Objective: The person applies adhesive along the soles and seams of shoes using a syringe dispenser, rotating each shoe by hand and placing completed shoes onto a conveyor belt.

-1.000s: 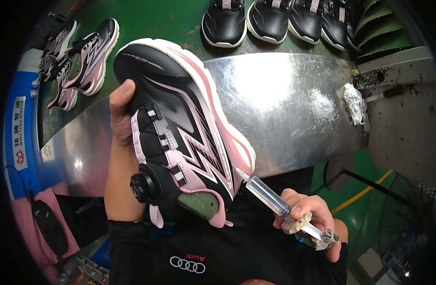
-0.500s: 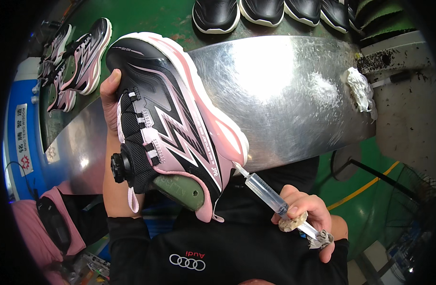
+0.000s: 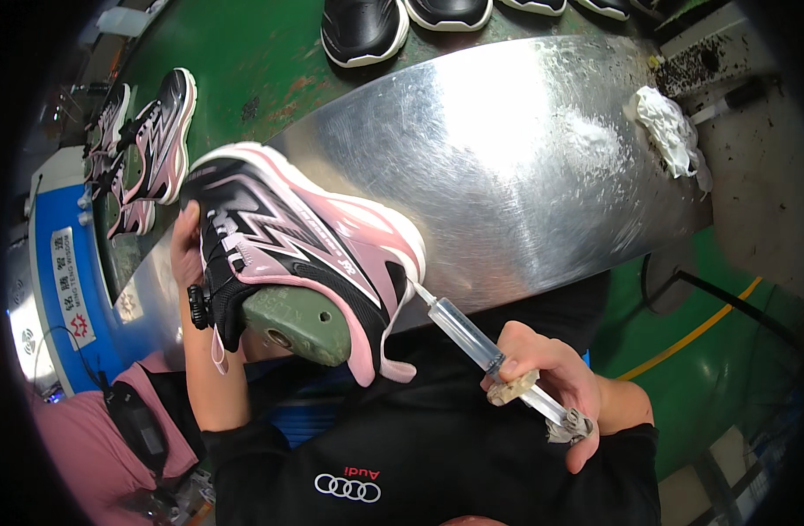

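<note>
My left hand [image 3: 188, 250] grips a black and pink sneaker [image 3: 318, 235] with a white-edged sole by its front and lace side. Inside the shoe's collar sits a green shoe last [image 3: 305, 323] with round holes. A black dial [image 3: 198, 307] juts from the tongue side. My right hand [image 3: 555, 364] is closed round a clear syringe [image 3: 463, 333], whose narrow tip meets the back of the heel near the sole line. Lumpy wrapping covers the syringe's finger flange and plunger end. The sneaker's far side and most of my left fingers are hidden.
A shiny metal plate [image 3: 507, 202] lies beyond the shoe, with crumpled white tissue [image 3: 669, 131] at its right. Black shoes [image 3: 364, 31] line the far green surface. More pink and black sneakers [image 3: 163, 136] stand left, near a blue machine [image 3: 60, 272].
The sneaker has come lower and tilted, showing more of the last. The syringe tip has shifted round toward the back of the heel. My view has also moved.
</note>
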The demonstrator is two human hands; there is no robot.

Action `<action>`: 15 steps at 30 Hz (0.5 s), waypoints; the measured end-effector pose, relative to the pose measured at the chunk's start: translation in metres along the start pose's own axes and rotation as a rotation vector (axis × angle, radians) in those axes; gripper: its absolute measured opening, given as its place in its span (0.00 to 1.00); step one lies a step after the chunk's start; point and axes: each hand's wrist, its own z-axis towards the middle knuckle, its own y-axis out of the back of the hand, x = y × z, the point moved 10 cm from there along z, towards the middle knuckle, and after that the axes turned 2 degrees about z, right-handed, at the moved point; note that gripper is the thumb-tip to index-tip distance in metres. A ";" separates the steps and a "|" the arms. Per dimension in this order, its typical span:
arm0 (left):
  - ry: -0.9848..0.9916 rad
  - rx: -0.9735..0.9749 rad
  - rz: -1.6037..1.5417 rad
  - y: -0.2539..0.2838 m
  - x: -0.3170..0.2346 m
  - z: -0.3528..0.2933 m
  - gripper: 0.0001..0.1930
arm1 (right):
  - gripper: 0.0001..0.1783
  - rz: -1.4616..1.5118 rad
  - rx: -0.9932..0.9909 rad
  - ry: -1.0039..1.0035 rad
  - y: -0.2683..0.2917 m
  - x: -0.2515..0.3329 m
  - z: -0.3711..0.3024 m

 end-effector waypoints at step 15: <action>-0.008 -0.181 0.205 0.092 0.018 -0.124 0.19 | 0.54 -0.195 0.091 0.071 -0.009 -0.011 0.019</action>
